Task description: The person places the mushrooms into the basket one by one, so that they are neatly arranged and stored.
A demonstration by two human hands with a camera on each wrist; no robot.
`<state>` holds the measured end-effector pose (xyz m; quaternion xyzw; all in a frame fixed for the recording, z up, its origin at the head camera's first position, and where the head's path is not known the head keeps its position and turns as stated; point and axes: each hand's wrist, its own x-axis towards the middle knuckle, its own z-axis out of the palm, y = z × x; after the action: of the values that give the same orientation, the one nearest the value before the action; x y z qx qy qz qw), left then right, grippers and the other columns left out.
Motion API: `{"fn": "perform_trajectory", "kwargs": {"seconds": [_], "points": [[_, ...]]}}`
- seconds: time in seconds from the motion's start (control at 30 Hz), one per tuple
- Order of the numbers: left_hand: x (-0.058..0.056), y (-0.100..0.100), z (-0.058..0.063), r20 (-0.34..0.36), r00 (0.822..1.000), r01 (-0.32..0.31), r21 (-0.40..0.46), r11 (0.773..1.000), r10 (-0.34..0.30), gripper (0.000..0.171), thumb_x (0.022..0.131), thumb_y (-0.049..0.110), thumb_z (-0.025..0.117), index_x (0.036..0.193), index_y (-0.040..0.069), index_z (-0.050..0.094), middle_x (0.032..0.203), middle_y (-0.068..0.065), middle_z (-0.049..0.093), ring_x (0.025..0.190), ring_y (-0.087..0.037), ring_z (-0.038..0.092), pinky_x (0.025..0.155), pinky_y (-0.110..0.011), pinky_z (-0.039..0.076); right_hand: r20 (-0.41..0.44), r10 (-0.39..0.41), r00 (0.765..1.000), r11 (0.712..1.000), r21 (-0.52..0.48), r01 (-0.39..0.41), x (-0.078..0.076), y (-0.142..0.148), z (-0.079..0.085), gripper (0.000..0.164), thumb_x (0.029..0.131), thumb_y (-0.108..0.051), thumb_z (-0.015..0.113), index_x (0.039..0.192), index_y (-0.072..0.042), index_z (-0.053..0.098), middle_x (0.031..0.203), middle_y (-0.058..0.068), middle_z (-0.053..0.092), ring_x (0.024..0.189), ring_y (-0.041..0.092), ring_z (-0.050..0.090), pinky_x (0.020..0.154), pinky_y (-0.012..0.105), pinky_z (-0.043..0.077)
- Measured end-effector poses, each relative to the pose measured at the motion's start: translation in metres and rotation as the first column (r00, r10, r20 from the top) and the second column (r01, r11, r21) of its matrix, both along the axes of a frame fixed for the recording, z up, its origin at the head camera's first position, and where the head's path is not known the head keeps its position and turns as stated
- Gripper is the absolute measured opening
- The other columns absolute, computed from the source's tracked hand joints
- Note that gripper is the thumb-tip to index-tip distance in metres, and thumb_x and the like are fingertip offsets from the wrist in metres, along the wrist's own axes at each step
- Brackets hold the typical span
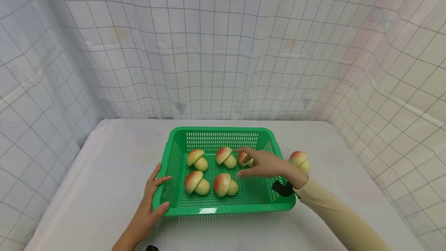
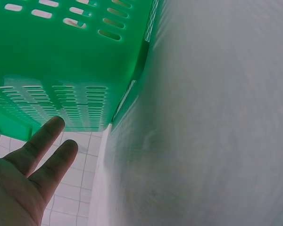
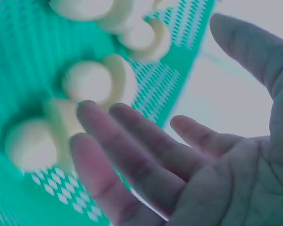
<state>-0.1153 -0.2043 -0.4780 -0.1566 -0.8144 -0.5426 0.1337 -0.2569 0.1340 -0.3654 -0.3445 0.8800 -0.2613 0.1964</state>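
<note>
Several toy mushrooms with red-and-yellow caps and pale stems lie in the green plastic basket point(image 1: 226, 210). One mushroom point(image 1: 193, 183) is at the front left, another mushroom point(image 1: 223, 185) at the front middle. My right hand point(image 1: 265, 164) hovers over the basket's right half, palm down with fingers spread, holding nothing. It partly hides the rightmost mushroom point(image 1: 242, 159). In the right wrist view its fingertips overlap a mushroom point(image 3: 33, 143). My left hand point(image 1: 153, 195) rests at the basket's left rim, thumb on the front corner; the left wrist view shows two straight fingers point(image 2: 54, 167) beside the wall.
A further mushroom point(image 1: 299, 159) lies on the white-covered table point(image 1: 115, 165), outside the basket to the right, partly behind my right wrist. White grid-patterned curtains point(image 1: 216, 69) enclose the table at the back and both sides.
</note>
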Motion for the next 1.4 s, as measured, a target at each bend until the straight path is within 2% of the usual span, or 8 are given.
{"fn": "perform_trajectory", "kwargs": {"seconds": [0.1,0.23,0.33,0.5,0.67,0.83,0.97,1.4], "points": [[0.0,0.001,0.001,0.001,1.0,0.008,0.01,1.0,-0.008,0.057,0.088,0.001,0.052,0.142,0.008,0.036,0.158,-0.006,-0.004,0.142,-0.02,-0.003,0.099,-0.018,0.014,-0.049,-0.09,0.995,0.993,-0.087,0.085,0.0,0.017,0.011,0.068,0.088,-0.047,0.063,0.143,-0.018,0.039,0.118,0.008,0.061,0.092,0.017,0.062,0.075,0.037,0.048],[0.0,0.001,0.001,-0.007,1.0,0.015,0.011,1.0,-0.015,0.057,0.088,0.0,0.052,0.142,0.007,0.035,0.158,-0.003,-0.004,0.142,-0.02,-0.003,0.098,-0.016,0.014,-0.081,-0.243,0.967,0.953,-0.208,0.222,-0.003,0.045,0.023,0.061,0.091,-0.046,0.059,0.141,-0.018,0.041,0.117,0.005,0.062,0.096,0.021,0.061,0.076,0.041,0.047],[0.0,0.001,0.001,-0.015,1.0,0.019,0.012,1.0,-0.019,0.057,0.088,0.0,0.052,0.142,0.006,0.035,0.158,-0.002,-0.004,0.142,-0.02,-0.002,0.097,-0.015,0.015,-0.068,-0.365,0.928,0.896,-0.298,0.331,-0.008,0.068,0.027,0.058,0.092,-0.046,0.057,0.14,-0.017,0.043,0.116,0.008,0.062,0.095,0.023,0.061,0.075,0.043,0.048],[0.0,0.0,0.001,-0.025,1.0,0.018,0.006,1.0,-0.018,0.057,0.087,-0.001,0.052,0.142,0.006,0.036,0.158,-0.002,-0.004,0.142,-0.02,-0.001,0.097,-0.014,0.016,-0.075,-0.53,0.845,0.795,-0.393,0.463,-0.019,0.102,0.021,0.059,0.094,-0.047,0.052,0.142,-0.015,0.04,0.118,0.016,0.06,0.094,0.028,0.061,0.069,0.039,0.049],[0.0,-0.001,0.0,-0.021,1.0,0.015,0.008,1.0,-0.015,0.057,0.087,0.0,0.052,0.142,0.007,0.036,0.158,-0.003,-0.004,0.142,-0.02,-0.002,0.097,-0.014,0.015,-0.095,-0.609,0.787,0.747,-0.4,0.53,-0.025,0.127,0.0,0.063,0.095,-0.048,0.05,0.145,-0.012,0.035,0.121,0.019,0.057,0.098,0.031,0.059,0.069,0.039,0.049],[0.0,-0.001,-0.001,-0.023,1.0,0.021,0.012,1.0,-0.02,0.057,0.088,0.0,0.051,0.142,0.007,0.035,0.158,-0.003,-0.004,0.142,-0.02,-0.003,0.097,-0.014,0.015,-0.121,-0.658,0.744,0.733,-0.332,0.594,-0.026,0.142,-0.027,0.071,0.093,-0.051,0.05,0.147,-0.009,0.03,0.128,0.023,0.052,0.109,0.039,0.052,0.081,0.053,0.044],[0.0,0.0,-0.001,-0.03,0.999,0.023,0.011,1.0,-0.022,0.057,0.087,0.0,0.051,0.142,0.006,0.035,0.158,-0.003,-0.003,0.142,-0.02,-0.002,0.097,-0.014,0.015,-0.144,-0.666,0.732,0.734,-0.299,0.609,-0.026,0.15,-0.045,0.075,0.093,-0.05,0.053,0.147,-0.004,0.028,0.133,0.029,0.045,0.114,0.045,0.047,0.085,0.058,0.04],[0.001,0.001,0.001,-0.014,1.0,0.007,0.002,1.0,-0.007,0.057,0.087,0.001,0.052,0.142,0.007,0.036,0.158,-0.004,-0.003,0.142,-0.019,-0.001,0.097,-0.015,0.015,-0.191,-0.607,0.771,0.795,-0.164,0.585,-0.026,0.159,-0.075,0.09,0.086,-0.045,0.066,0.146,0.006,0.022,0.132,0.039,0.037,0.119,0.053,0.037,0.086,0.064,0.035]]}}
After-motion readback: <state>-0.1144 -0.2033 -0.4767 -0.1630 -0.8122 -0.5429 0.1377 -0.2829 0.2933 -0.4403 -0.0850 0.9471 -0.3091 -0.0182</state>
